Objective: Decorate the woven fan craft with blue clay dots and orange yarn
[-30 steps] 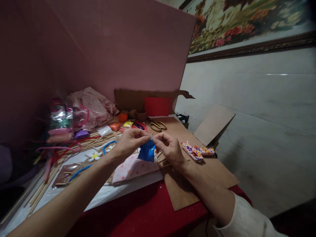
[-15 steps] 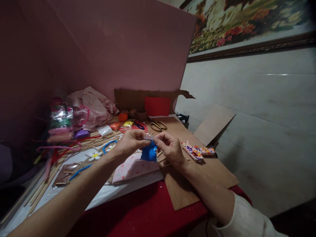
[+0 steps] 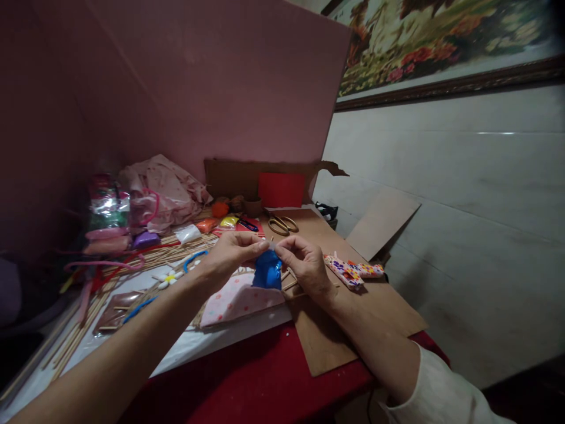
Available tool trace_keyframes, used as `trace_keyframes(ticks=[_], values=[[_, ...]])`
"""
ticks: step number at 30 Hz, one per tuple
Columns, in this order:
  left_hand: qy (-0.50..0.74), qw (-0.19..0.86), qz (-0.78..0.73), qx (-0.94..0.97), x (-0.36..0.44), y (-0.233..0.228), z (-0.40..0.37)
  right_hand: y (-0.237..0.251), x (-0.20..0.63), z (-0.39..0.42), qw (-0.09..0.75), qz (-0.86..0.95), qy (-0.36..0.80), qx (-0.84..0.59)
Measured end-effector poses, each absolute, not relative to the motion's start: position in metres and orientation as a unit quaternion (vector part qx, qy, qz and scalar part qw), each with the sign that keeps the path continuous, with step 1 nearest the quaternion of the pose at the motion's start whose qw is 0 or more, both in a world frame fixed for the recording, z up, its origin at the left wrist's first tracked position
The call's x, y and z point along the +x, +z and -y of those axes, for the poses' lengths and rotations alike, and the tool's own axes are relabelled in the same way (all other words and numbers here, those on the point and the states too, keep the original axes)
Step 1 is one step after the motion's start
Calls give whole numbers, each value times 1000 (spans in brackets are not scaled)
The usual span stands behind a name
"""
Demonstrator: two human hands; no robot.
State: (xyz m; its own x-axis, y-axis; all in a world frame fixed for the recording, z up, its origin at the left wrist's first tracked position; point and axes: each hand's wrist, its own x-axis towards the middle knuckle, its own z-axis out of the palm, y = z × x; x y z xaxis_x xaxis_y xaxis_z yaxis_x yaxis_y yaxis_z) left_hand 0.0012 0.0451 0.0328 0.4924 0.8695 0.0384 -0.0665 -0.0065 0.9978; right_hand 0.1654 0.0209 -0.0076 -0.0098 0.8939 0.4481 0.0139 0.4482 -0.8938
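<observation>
A small packet of blue modelling clay [image 3: 267,271] hangs between my hands, its clear top edge pinched on both sides. My left hand [image 3: 233,254] grips that edge from the left with thumb and forefinger closed. From the right, the thumb and fingers of my right hand [image 3: 304,264] close on the same edge. Just below and behind the packet lies a pink cloth-covered piece with dots [image 3: 238,301]. Thin wooden sticks [image 3: 291,282] rest beside my right hand. A white flower with a yellow centre [image 3: 170,278] lies beyond my left forearm.
Gold-handled scissors [image 3: 282,225] lie on the brown board [image 3: 388,309]. Flower-patterned pieces [image 3: 353,271] are to the right. Bundled sticks [image 3: 73,335], a purple clay packet [image 3: 146,239] and crumpled pink cloth [image 3: 168,188] crowd the left. A red card [image 3: 281,189] stands at the back.
My left fingers have shifted slightly along the packet's top edge, and the clear strip looks more bunched between my fingertips. The packet has moved very slightly right; my right hand stays nearly still.
</observation>
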Motion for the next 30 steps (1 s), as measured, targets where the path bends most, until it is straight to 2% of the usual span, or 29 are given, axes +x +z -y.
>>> trace_keyframes(ticks=[30], values=[[388,600,-345,609,3,34,-49,-9,167,-24,589,614,390,-354]])
